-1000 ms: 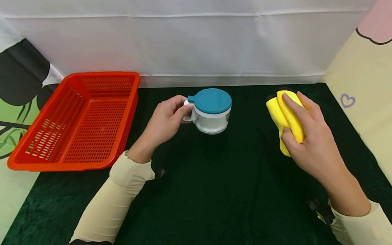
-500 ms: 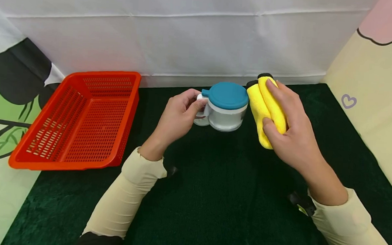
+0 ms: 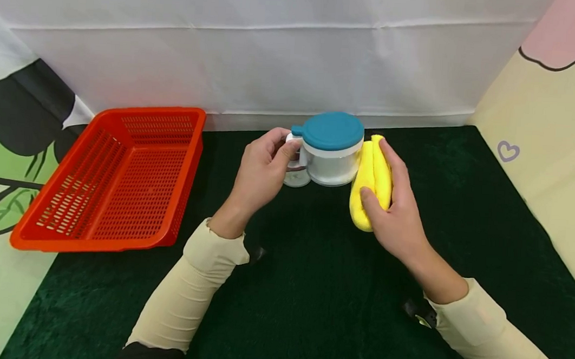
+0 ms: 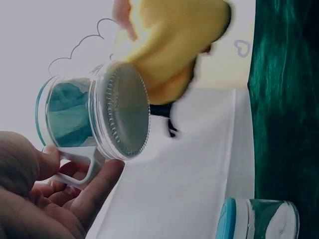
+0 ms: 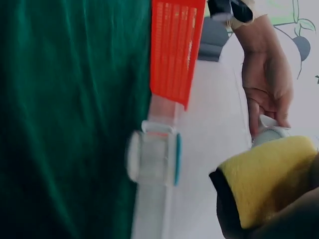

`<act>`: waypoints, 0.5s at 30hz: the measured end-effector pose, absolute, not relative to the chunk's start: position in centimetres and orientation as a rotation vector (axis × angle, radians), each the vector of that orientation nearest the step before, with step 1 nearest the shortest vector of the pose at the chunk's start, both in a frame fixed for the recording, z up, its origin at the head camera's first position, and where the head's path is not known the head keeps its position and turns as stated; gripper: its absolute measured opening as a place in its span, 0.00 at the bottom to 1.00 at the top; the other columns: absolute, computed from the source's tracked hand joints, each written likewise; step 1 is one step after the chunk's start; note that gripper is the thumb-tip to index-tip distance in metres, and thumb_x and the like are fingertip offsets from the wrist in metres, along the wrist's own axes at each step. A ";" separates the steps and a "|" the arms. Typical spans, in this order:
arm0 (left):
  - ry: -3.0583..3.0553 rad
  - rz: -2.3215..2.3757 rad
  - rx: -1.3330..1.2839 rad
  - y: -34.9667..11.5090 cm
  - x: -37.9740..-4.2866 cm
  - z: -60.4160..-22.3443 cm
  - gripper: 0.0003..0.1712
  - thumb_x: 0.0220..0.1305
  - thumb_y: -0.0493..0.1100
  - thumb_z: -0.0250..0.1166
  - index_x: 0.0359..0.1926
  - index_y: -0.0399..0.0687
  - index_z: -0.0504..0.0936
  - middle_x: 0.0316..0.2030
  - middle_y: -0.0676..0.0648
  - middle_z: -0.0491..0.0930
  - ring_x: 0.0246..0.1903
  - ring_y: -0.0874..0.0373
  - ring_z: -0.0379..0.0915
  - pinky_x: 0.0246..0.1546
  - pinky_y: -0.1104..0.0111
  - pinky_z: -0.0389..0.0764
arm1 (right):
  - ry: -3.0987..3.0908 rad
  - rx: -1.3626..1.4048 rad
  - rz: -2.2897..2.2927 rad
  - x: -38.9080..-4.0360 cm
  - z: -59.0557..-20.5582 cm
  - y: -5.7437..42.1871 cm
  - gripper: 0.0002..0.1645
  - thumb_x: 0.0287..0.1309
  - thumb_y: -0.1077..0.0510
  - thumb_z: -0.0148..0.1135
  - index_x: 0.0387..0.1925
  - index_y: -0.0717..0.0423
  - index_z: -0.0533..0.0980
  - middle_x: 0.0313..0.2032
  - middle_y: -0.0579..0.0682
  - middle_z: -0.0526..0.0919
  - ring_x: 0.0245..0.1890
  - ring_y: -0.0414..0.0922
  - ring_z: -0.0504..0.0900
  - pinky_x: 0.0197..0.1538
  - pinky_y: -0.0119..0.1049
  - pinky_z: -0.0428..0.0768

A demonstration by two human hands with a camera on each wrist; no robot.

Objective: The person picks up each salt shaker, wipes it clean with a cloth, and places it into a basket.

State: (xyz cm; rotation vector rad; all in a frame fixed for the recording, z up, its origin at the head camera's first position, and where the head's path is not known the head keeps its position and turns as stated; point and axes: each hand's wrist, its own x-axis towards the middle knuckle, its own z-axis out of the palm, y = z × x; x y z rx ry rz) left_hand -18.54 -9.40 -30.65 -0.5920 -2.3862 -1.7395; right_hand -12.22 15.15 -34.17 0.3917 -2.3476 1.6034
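My left hand (image 3: 262, 170) grips the white handle of a clear seasoning jar (image 3: 331, 164) with a blue lid. In the left wrist view the jar (image 4: 124, 112) is raised off the table, its ribbed base showing. My right hand (image 3: 397, 215) holds a folded yellow cloth (image 3: 371, 192) with black edging against or very near the jar's right side; actual contact is hard to tell. Behind the held jar stands a second lidded jar (image 5: 153, 158), mostly hidden in the head view, where only its clear lower part (image 3: 297, 178) shows.
An orange-red slotted plastic basket (image 3: 135, 193) stands on the left of the dark green cloth-covered table (image 3: 310, 300). A white sheet (image 3: 283, 65) hangs along the back, and a cream printed panel (image 3: 552, 155) borders the right.
My left hand has carried the jar right and slightly upward in view, exposing part of the second jar. My right hand has brought the yellow cloth left, up to the jar's side.
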 end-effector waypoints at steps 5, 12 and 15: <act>-2.378 -1.716 -0.593 -9.4 -18.4 -30.9 0.13 0.79 0.43 0.59 0.53 0.38 0.81 0.47 0.45 0.85 0.44 0.55 0.83 0.49 0.63 0.85 | -2.407 0.346 1.757 -12.2 -34.1 15.5 0.48 0.69 0.65 0.57 0.81 0.36 0.49 0.68 0.48 0.62 0.54 0.49 0.68 0.50 0.40 0.78; -2.400 -1.630 -0.606 -8.7 -18.2 -31.6 0.13 0.79 0.45 0.59 0.51 0.39 0.81 0.41 0.47 0.85 0.37 0.56 0.77 0.44 0.62 0.84 | -2.173 0.432 1.705 -12.4 -31.8 15.7 0.46 0.65 0.68 0.55 0.80 0.43 0.54 0.65 0.48 0.65 0.52 0.51 0.69 0.46 0.37 0.77; -2.410 -1.632 -0.594 -8.6 -18.2 -31.7 0.13 0.79 0.45 0.59 0.51 0.40 0.81 0.41 0.47 0.85 0.37 0.56 0.78 0.44 0.61 0.84 | -2.138 0.465 1.606 -12.3 -31.5 15.4 0.46 0.63 0.68 0.57 0.80 0.45 0.56 0.66 0.48 0.65 0.52 0.50 0.69 0.46 0.35 0.76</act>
